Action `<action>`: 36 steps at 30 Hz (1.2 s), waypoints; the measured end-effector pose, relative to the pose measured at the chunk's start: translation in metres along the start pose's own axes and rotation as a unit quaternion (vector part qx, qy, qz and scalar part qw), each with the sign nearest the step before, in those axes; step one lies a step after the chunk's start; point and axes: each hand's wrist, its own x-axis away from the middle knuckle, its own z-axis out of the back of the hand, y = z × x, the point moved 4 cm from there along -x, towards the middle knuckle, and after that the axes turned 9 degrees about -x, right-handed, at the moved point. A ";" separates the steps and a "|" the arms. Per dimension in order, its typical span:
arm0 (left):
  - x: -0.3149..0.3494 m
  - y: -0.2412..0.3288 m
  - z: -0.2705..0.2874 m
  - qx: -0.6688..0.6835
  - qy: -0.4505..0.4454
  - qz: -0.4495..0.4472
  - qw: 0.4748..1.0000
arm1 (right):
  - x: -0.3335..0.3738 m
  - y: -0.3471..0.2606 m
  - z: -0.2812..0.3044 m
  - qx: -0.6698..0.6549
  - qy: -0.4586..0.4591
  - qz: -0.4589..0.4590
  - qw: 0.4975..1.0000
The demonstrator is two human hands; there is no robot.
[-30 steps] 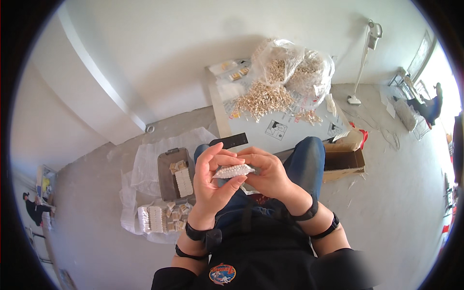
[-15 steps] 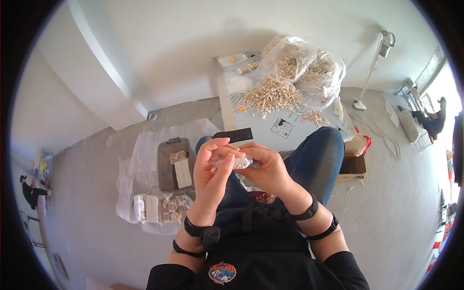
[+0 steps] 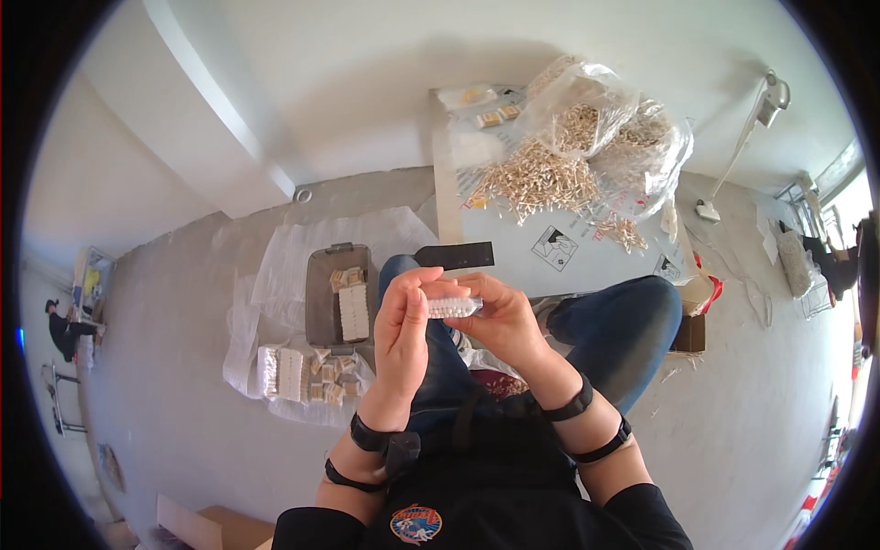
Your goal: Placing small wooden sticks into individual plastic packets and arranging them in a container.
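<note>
Several white packets (image 3: 291, 374) stand in a row on the plastic sheet (image 3: 240, 353), low to the left of the grip, with small loose bundles (image 3: 332, 378) beside them. Nearer the grip, also on its left, the grey bin (image 3: 318, 298) holds another white row with a few bundles above it; these look finished or partly so.

At the grip itself, the left hand (image 3: 403, 321) closes over the near end of a clear packet (image 3: 451, 308) full of white-tipped swabs, hiding that end. The right hand (image 3: 502, 323) pinches its other end, thumb below and fingers above. Whether the packet is sealed cannot be told. Beyond the grip and to its right, a large heap of loose swabs (image 3: 541, 179) and the bulging clear bag (image 3: 674, 151) suggest that much is left unpacked.

Compared with one second ago, a cardboard box (image 3: 220, 527) has come into view far below and left of the grip. The left thumb, then laid under the packet, now stands upright across it, so less of the packet shows. Right of the grip, the right knee (image 3: 655, 302) has swung outward.
</note>
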 end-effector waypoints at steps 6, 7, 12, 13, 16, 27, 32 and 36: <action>-0.029 -0.028 -0.007 0.053 -0.011 0.039 0.998 | -0.025 0.023 0.027 -0.110 0.016 -0.073 0.991; -0.033 -0.033 -0.010 0.046 -0.018 0.048 0.998 | -0.027 0.028 0.033 -0.135 0.028 -0.099 0.985; -0.055 -0.062 -0.026 -0.016 -0.059 0.050 0.997 | -0.038 0.035 0.064 -0.131 0.050 -0.072 0.988; -0.059 -0.067 -0.029 -0.016 -0.061 0.069 0.996 | -0.040 0.036 0.070 -0.139 0.056 -0.065 0.987; -0.069 -0.080 -0.035 -0.031 -0.075 0.089 0.993 | -0.044 0.039 0.082 -0.089 0.073 -0.038 0.993; -0.085 -0.099 -0.042 -0.090 -0.120 0.092 0.984 | -0.052 0.043 0.105 0.015 0.113 0.002 0.994; -0.086 -0.105 -0.038 -0.107 -0.118 0.123 0.979 | -0.053 0.046 0.104 0.009 0.118 -0.001 0.993; -0.089 -0.107 -0.034 -0.121 -0.123 0.120 0.978 | -0.052 0.048 0.104 0.011 0.105 -0.044 0.993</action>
